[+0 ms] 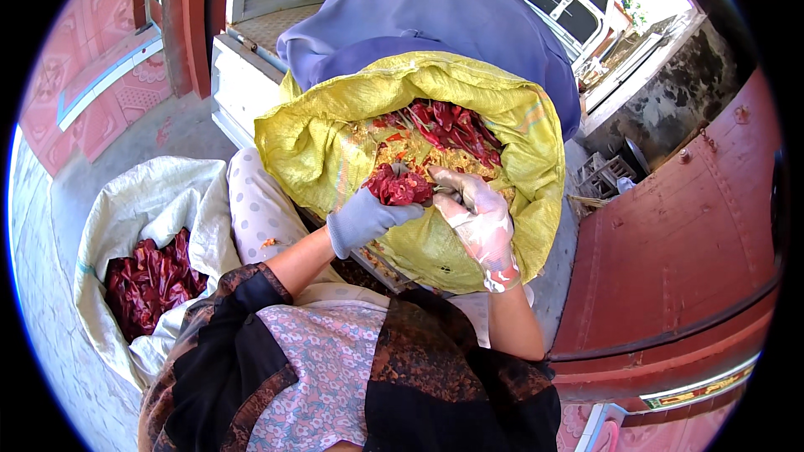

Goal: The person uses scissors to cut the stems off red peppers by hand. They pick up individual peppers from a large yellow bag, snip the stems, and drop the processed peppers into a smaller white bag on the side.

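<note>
My left hand, in a grey glove, is closed around a bunch of dried red chillies. Close beside it, my right hand wears a thin whitish glove with a red pattern at the wrist. Its thumb and fingers are pinched together at the stem end of the bunch; what lies between them is too small to make out. Both hands are over the mouth of a yellow woven sack with its rim folded open. Inside the sack, more dried chillies lie at the far side, among yellowish stems and bits.
A white woven sack holding dark red chillies stands at my left. Behind the yellow sack bulges a large blue-purple cloth bundle, against a vehicle's white cargo bed. A red metal door stands on the right.
</note>
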Demonstrator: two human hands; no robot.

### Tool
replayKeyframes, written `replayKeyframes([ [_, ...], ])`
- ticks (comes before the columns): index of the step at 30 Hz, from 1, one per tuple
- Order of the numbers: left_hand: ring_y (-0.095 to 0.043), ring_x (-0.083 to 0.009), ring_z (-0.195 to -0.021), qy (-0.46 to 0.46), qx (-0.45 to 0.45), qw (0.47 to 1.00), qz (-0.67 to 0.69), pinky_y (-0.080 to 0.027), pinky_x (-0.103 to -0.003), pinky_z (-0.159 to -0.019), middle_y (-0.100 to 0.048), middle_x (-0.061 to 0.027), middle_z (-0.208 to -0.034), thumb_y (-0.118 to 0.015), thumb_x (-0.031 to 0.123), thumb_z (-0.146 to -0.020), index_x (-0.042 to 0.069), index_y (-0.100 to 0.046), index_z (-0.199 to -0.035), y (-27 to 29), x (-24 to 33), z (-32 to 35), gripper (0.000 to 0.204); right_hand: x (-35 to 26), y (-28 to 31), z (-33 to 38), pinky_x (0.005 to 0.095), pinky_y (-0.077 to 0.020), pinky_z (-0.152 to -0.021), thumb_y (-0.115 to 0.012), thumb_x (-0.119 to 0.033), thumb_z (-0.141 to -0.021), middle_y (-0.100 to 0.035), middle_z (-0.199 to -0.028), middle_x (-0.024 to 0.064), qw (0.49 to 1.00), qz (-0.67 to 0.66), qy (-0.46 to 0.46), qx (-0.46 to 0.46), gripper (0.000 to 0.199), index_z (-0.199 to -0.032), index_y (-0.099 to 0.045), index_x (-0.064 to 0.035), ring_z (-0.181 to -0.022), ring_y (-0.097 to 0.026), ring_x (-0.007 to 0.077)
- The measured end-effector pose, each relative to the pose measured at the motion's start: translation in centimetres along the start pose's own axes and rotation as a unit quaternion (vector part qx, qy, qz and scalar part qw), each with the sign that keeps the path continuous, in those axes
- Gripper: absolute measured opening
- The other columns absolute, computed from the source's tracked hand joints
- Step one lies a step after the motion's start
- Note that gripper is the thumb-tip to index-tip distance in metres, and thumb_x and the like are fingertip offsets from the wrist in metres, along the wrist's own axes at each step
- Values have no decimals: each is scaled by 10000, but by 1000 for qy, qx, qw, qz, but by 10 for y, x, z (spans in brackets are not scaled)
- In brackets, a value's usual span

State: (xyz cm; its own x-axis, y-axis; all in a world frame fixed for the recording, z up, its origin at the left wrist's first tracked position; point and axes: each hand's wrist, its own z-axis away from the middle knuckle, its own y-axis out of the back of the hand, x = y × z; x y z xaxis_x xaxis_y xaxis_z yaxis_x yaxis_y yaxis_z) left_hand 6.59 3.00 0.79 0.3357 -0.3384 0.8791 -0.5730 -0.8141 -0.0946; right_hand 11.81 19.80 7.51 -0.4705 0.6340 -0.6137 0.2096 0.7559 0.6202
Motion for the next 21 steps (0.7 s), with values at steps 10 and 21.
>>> replayKeyframes([
  [10,-526,-91,-699,99,-34,976,190,-414,-229,-633,-578,-30,-795,-612,24,-734,4,-608,-898,4,9,-1,165,-11,-11,-3,318,-505,-673,-656,4,-750,-644,-912,106,987,66,142,25,239,-979,-644,-64,-783,-628,232],
  [21,-498,-111,-674,81,-50,969,229,-379,-239,-609,-564,-46,-736,-588,134,-837,15,-578,-850,-4,5,3,121,-8,-11,-1,239,-488,-623,-574,-52,-852,-657,-927,96,947,-238,-216,23,128,-959,-609,9,-695,-614,111],
])
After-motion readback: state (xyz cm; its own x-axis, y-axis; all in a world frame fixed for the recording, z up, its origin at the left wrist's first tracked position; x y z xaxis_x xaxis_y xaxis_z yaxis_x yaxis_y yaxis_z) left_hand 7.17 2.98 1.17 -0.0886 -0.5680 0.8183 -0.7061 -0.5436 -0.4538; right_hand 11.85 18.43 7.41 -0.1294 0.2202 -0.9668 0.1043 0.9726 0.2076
